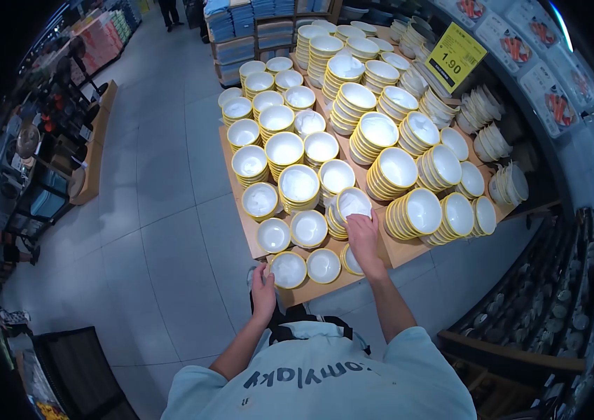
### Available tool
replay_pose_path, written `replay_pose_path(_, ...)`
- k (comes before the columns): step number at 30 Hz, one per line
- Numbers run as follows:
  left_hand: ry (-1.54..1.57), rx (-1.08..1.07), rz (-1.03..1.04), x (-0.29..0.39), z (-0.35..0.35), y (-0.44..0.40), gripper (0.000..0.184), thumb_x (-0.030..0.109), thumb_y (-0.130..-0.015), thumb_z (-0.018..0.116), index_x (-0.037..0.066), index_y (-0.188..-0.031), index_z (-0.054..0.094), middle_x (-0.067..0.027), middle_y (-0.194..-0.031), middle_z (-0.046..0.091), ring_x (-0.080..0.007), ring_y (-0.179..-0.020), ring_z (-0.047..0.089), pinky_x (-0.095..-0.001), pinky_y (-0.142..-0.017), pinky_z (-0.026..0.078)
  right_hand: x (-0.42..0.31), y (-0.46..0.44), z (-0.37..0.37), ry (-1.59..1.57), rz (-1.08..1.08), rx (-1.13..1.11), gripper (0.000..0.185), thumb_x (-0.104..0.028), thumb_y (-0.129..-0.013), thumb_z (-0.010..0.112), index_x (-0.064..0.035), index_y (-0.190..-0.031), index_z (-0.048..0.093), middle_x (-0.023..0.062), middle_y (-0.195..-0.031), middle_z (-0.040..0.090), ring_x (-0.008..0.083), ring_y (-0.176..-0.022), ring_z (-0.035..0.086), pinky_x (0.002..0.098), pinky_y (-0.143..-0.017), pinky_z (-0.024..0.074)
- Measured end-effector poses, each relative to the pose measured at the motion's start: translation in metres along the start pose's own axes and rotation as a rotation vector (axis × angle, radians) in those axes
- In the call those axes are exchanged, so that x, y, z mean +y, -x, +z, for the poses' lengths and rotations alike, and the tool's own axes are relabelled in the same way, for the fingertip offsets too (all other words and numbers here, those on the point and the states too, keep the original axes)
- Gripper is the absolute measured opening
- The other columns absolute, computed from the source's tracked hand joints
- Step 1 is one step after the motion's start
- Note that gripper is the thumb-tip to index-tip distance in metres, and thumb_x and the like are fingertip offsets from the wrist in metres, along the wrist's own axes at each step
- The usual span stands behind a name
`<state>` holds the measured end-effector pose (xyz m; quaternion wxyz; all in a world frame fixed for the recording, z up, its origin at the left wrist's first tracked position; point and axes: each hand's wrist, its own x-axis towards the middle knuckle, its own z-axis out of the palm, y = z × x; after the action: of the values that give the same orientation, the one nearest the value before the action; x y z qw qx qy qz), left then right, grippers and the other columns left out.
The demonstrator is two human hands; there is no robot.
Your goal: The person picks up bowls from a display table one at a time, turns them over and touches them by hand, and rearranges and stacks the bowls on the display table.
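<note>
My right hand (363, 236) reaches over the table to a stack of white bowls with yellow outsides. Its fingers are closed at the near rim of the top bowl (351, 201), which has crumpled white paper inside. The fingertips are partly hidden by the back of the hand. Lower down, my left hand (263, 292) is beside the table's front left corner, fingers stretched out, close to a yellow-rimmed bowl (288, 270). No object shows in that hand. Another bowl (324, 266) sits to the right of it.
Stacked bowls cover the wooden table (244, 222), some stacks leaning. A yellow price sign (455, 57) reading 1.90 stands at the back right. Dark shelving (549, 308) runs along the right. A black mesh panel (83, 374) is at lower left, with tiled floor (164, 182) beyond.
</note>
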<state>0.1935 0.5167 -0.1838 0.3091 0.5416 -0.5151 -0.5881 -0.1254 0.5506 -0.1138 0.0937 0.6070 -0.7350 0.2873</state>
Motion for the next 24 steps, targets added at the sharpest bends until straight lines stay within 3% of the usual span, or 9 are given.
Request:
replay_pose_path(4, -0.019, -0.040, 0.210, 0.039, 0.008, 0.000, 0.044, 0.018, -0.099, 0.056, 0.004, -0.140, 0.047, -0.0154, -0.142, 0.049, -0.0292, -0.132, 0.049, -0.0433, -0.109, 0.040, -0.051, -0.018, -0.047, -0.170, 0.084, 0.033, 0.010, -0.009, -0.093, 0.065, -0.0013, -0.098, 0.067, 0.0119, -0.100, 0.069, 0.0301, -0.100, 0.064, 0.0512, -0.112, 0.0365)
replay_pose_path(8, 0.135, -0.239, 0.207, 0.131, 0.033, 0.003, 0.054, 0.021, -0.101, 0.057, 0.007, -0.148, 0.037, -0.0134, -0.149, 0.042, -0.0317, -0.132, 0.049, -0.0461, -0.106, 0.045, -0.096, -0.026, -0.074, -0.520, 0.203, 0.064, 0.014, -0.011, -0.099, 0.060, 0.0022, -0.102, 0.065, 0.0150, -0.093, 0.068, 0.0288, -0.092, 0.067, 0.0449, -0.099, 0.0487)
replay_pose_path(10, 0.348, -0.453, 0.010, 0.162, 0.046, -0.004, 0.058, 0.036, -0.105, 0.051, 0.012, -0.153, 0.029, -0.0119, -0.150, 0.041, -0.0295, -0.133, 0.049, -0.0455, -0.106, 0.048, -0.105, -0.027, -0.073, -0.694, 0.282, 0.072, 0.015, -0.012, -0.099, 0.060, 0.0026, -0.103, 0.063, 0.0157, -0.087, 0.067, 0.0296, -0.087, 0.068, 0.0460, -0.095, 0.0518)
replay_pose_path(12, 0.627, -0.620, -0.141, 0.163, 0.060, -0.022, 0.061, 0.044, -0.105, 0.048, 0.013, -0.154, 0.028, -0.0123, -0.151, 0.039, -0.0317, -0.132, 0.050, -0.0489, -0.106, 0.047, -0.111, -0.030, -0.074, -0.861, 0.421, 0.039, 0.016, -0.013, -0.102, 0.057, 0.0022, -0.103, 0.063, 0.0114, -0.085, 0.068, 0.0187, -0.082, 0.068, 0.0385, -0.083, 0.0569)
replay_pose_path(13, 0.907, -0.780, -0.304, 0.163, 0.065, -0.027, 0.065, 0.052, -0.105, 0.045, 0.014, -0.155, 0.027, -0.0126, -0.153, 0.037, -0.0339, -0.131, 0.051, -0.0522, -0.105, 0.047, -0.114, -0.032, -0.078, -0.861, 0.422, 0.043, 0.016, -0.013, -0.102, 0.057, 0.0022, -0.103, 0.063, 0.0114, -0.085, 0.068, 0.0187, -0.082, 0.068, 0.0385, -0.083, 0.0569)
replay_pose_path(16, 1.065, -0.873, -0.418, 0.174, 0.075, -0.025, 0.068, 0.060, -0.104, 0.036, 0.016, -0.155, 0.027, -0.0100, -0.152, 0.039, -0.0326, -0.131, 0.052, -0.0541, -0.104, 0.047, -0.118, -0.037, -0.089, -1.145, 0.591, -0.047, 0.022, -0.016, -0.106, 0.053, 0.0032, -0.109, 0.063, 0.0071, -0.096, 0.069, 0.0092, -0.090, 0.063, 0.0267, -0.081, 0.0507)
replay_pose_path(20, 0.976, -0.741, -0.414, 0.159, 0.088, -0.023, 0.061, 0.052, -0.107, 0.040, 0.013, -0.152, 0.032, -0.0093, -0.148, 0.045, -0.0294, -0.129, 0.053, -0.0497, -0.103, 0.048, -0.099, -0.027, -0.070, -1.150, 0.609, 0.048, 0.022, -0.018, -0.106, 0.053, 0.0016, -0.106, 0.062, 0.0049, -0.093, 0.067, 0.0063, -0.086, 0.059, 0.0244, -0.077, 0.0490)
replay_pose_path(22, 0.394, -0.430, 0.015, 0.106, 0.105, -0.044, 0.053, 0.044, -0.107, 0.044, 0.011, -0.148, 0.038, -0.0090, -0.143, 0.049, -0.0282, -0.129, 0.054, -0.0473, -0.101, 0.049, -0.092, -0.026, -0.067, -1.099, 0.536, 0.155, 0.022, -0.019, -0.106, 0.054, 0.0014, -0.106, 0.062, 0.0042, -0.091, 0.067, 0.0062, -0.083, 0.059, 0.0236, -0.074, 0.0488)
replay_pose_path(24, 0.368, -0.379, -0.017, 0.086, 0.106, -0.044, 0.048, 0.038, -0.107, 0.047, 0.009, -0.144, 0.043, -0.0089, -0.137, 0.053, -0.0255, -0.123, 0.056, -0.0431, -0.096, 0.051, -0.092, -0.033, -0.074, -1.106, 0.520, 0.234, 0.022, -0.019, -0.106, 0.054, 0.0012, -0.105, 0.063, 0.0030, -0.092, 0.066, 0.0054, -0.085, 0.056, 0.0232, -0.078, 0.0482)
